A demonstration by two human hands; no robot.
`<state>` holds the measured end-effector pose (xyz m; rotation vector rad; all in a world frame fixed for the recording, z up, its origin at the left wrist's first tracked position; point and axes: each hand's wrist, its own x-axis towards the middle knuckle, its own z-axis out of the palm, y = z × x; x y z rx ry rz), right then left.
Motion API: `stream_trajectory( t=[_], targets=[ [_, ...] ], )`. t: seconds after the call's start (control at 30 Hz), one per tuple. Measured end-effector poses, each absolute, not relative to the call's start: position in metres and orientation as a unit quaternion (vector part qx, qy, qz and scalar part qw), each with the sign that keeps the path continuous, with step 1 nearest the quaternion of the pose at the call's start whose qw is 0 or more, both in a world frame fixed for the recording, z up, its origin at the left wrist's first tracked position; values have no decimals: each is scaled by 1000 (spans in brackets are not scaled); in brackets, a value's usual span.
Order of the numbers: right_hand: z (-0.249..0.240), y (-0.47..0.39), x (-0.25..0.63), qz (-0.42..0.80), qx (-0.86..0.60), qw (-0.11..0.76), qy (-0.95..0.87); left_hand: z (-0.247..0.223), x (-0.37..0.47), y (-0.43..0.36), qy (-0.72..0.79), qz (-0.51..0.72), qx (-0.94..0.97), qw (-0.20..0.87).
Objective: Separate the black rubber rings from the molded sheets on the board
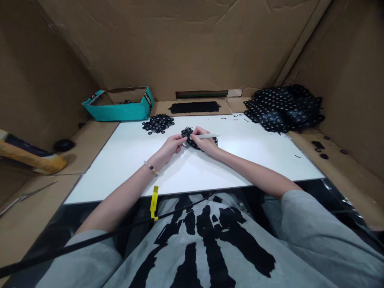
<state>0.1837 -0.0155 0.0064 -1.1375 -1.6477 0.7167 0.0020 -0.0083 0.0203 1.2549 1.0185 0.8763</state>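
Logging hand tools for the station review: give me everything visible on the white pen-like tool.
The white pen-like tool is slim, straight and smooth-looking, perhaps plastic. The right hand grips it like a pen, fingers covering part of its front. It slants only slightly in the picture, rear end sticking out to the right, front directed left toward the black ringed pieces over the white board. The tip is too small to make out, so contact there can't be told.
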Motion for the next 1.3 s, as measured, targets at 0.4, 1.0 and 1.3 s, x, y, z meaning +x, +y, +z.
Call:
stream_trajectory(
  t=[0.4, 1.0, 1.3],
  targets=[
    [13, -13, 186, 362, -469, 500, -632, 9, 6, -8, 479, 410, 568, 529],
    [1, -6, 185, 387, -447, 507, -627, 5, -6, 9, 471, 392, 513, 601],
    [2, -10, 182, 369, -457, 509, -629, 12, 1, -1, 452, 430, 468, 626]
  ],
)
